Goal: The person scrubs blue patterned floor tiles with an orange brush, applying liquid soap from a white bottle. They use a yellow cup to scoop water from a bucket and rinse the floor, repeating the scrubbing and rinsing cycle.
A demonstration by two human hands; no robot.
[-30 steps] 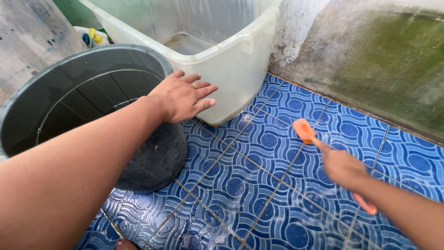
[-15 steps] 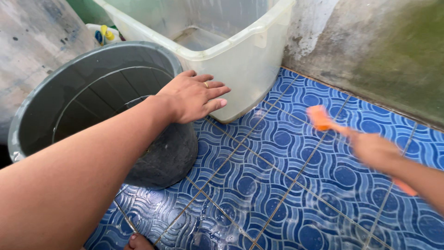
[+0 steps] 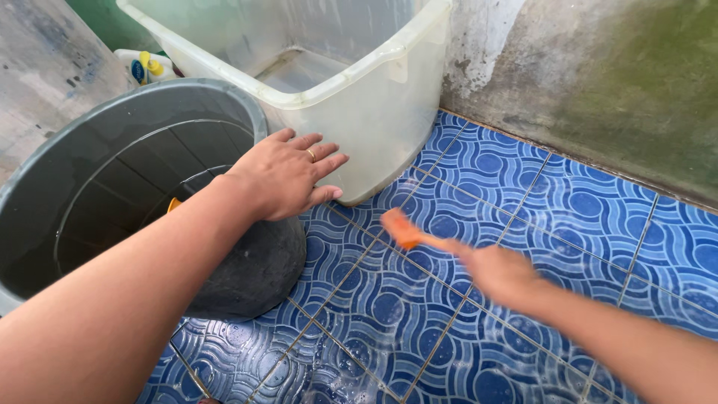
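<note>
The round dark grey plastic bucket (image 3: 112,187) under the left hand's (image 3: 280,179) palm looks matt, its outer wall dull and scuffed. Just beyond the fingertips (image 3: 333,161), the translucent white plastic tub (image 3: 374,105) is smooth and cloudy. The orange plastic brush (image 3: 402,228) gripped in the right hand (image 3: 499,273) is blurred. Below both hands, the blue patterned ceramic floor tiles (image 3: 479,164) shine wet and glossy. The concrete wall (image 3: 598,90) looks rough, stained green.
</note>
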